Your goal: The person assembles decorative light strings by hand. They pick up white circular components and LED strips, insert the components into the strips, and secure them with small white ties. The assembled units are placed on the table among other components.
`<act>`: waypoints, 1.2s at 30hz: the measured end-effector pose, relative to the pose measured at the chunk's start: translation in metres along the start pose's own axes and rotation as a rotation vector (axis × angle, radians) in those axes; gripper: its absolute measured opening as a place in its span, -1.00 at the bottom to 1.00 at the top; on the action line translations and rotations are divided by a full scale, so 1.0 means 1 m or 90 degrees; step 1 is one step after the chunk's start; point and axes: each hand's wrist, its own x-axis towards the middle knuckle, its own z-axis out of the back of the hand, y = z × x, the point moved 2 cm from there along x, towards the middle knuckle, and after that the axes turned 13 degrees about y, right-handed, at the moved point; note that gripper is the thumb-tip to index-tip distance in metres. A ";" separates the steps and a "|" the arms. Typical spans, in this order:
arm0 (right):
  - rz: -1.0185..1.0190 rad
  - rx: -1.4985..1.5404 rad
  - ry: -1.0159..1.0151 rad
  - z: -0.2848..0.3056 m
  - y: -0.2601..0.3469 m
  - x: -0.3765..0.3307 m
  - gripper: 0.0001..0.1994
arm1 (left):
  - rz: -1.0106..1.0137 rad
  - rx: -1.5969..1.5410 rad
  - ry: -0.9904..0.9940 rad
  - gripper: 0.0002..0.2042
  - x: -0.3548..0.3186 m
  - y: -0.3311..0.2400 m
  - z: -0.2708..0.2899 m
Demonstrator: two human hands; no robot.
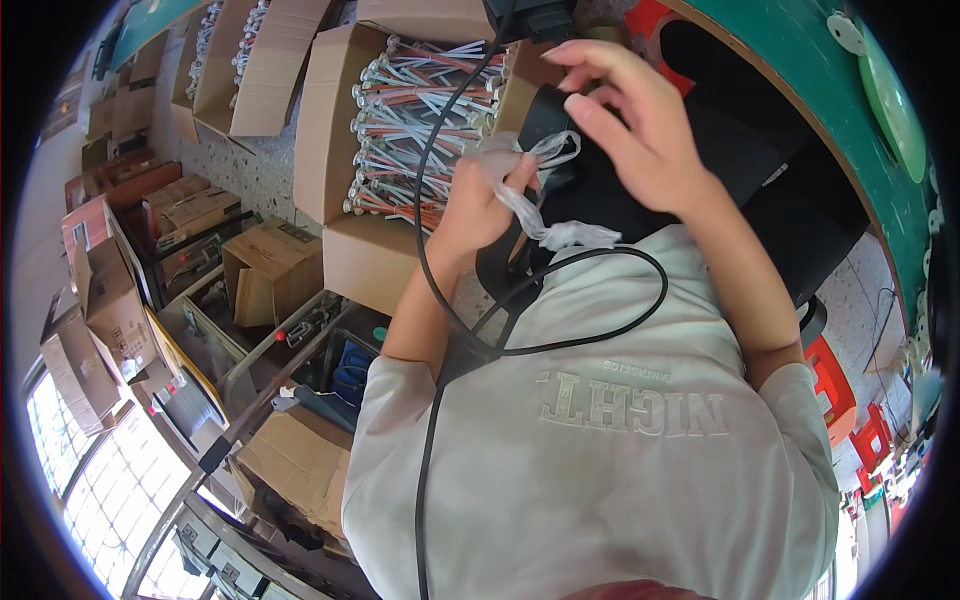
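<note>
My left hand [482,203] is closed around a piece of crumpled, see-through plastic film [575,236]. Part of the film loops up past my fingers, and a twisted length hangs down to the front of my light shirt. To the right and a little higher, my right hand [645,135] is raised with its fingers bent and apart, nothing visible in them. Just beyond my left hand stands an open cardboard box [325,130], filled with rows of thin white and orange-red stems [420,120] that have round metallic ends.
A black cable [422,180] runs down across the view and loops over my lap. Further cardboard boxes [275,265] crowd the left side, near a metal-framed cart [235,365]. A green table edge [800,75] curves along the right, with red stools [830,390] below it.
</note>
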 end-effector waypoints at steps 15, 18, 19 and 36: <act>0.123 -0.295 0.197 -0.001 -0.004 -0.016 -0.87 | 0.161 -0.465 0.078 -0.70 0.003 -0.001 0.018; 0.166 -0.277 0.220 -0.006 0.011 -0.029 -0.83 | 0.130 -0.478 0.102 -0.80 0.004 0.014 0.016; 0.171 -0.267 0.249 -0.009 0.013 -0.035 -0.83 | 0.124 -0.493 0.092 -0.84 0.004 0.017 0.013; 0.058 -0.136 0.371 -0.030 -0.043 0.024 -0.85 | -0.392 0.564 -0.111 -0.86 -0.001 -0.029 0.007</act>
